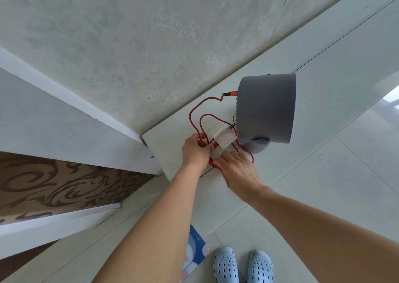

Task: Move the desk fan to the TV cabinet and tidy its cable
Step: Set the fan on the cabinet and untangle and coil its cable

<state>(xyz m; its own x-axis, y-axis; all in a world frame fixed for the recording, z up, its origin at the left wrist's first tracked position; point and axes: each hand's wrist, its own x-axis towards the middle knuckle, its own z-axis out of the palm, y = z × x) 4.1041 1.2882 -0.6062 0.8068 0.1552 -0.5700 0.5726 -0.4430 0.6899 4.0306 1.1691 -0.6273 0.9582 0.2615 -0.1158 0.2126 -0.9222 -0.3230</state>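
Note:
A grey round desk fan (266, 107) stands on the white TV cabinet top (323, 84), close to the wall. Its red cable (194, 112) is plugged into the fan's left side and loops across the cabinet to a white charger block (223, 139) lying beside the fan's base. My left hand (195, 151) is closed around gathered loops of the red cable left of the charger. My right hand (238, 169) rests just below the charger, fingers pinching the same cable bundle near the cabinet's front edge.
A textured pale wall (151, 45) runs behind the cabinet. A white frame and brown patterned panel (54, 183) lie to the left. Pale floor tiles (345, 185) spread to the right. My feet in light blue clogs (243, 265) stand below, beside a coloured mat (194, 254).

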